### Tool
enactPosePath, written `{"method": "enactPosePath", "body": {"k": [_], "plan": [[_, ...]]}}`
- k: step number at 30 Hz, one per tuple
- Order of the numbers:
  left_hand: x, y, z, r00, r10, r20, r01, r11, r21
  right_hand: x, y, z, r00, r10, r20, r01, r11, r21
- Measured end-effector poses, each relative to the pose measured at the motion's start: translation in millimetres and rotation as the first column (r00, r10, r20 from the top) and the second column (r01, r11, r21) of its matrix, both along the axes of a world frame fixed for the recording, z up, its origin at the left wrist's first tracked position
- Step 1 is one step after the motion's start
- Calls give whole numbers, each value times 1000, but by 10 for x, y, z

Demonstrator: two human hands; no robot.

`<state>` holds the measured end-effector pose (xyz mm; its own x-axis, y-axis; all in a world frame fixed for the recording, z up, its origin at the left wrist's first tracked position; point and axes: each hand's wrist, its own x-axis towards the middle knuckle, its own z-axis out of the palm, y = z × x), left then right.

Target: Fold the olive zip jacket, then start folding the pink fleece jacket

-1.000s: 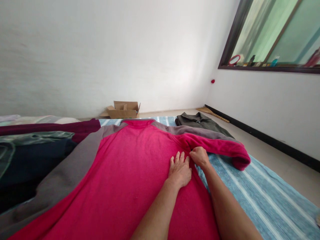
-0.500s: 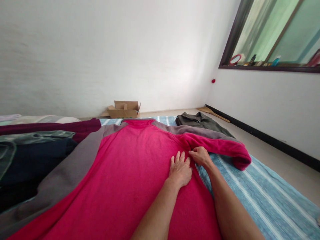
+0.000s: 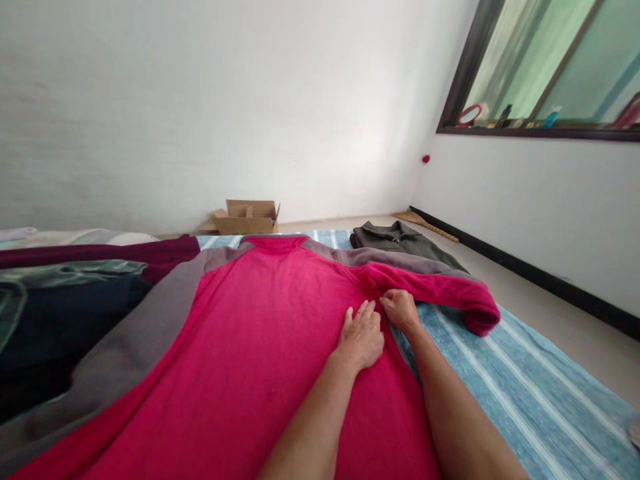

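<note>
A pink and grey long-sleeved jacket (image 3: 260, 333) lies spread out on the bed, its collar at the far end. My left hand (image 3: 361, 333) rests flat on its right side, fingers stretched toward the underarm. Just beside it, my right hand (image 3: 399, 309) is closed, pinching the pink fabric at the underarm seam. The right sleeve reaches out to the right with its end bent toward me. The left sleeve, mostly grey, runs down toward the lower left.
Dark folded clothes (image 3: 75, 313) lie on the left. A folded dark green garment (image 3: 400, 238) sits past the right sleeve. The bed has a blue striped sheet (image 3: 505, 373). An open cardboard box (image 3: 247, 217) stands by the wall. A window (image 3: 555, 73) is at upper right.
The fingers of my left hand have drawn slightly closer together and shifted a little to the right. My right hand keeps its pinch at the underarm, its fingers curled more tightly.
</note>
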<state>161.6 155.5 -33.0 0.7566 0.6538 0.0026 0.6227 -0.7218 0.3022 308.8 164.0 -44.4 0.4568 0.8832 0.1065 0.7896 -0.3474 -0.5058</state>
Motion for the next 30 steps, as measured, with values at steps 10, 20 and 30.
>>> {"method": "enactPosePath", "body": {"k": [10,20,30], "plan": [[-17,70,-23,999,4,44,-4,1000,-5,-8,-41,49,998,-1,60,5,998,-68],[18,90,-19,995,-31,99,19,992,127,26,-32,50,1000,-4,24,6,997,-74],[28,150,-54,996,-61,58,56,994,89,-4,-51,129,998,-17,-57,9,989,-149]]}}
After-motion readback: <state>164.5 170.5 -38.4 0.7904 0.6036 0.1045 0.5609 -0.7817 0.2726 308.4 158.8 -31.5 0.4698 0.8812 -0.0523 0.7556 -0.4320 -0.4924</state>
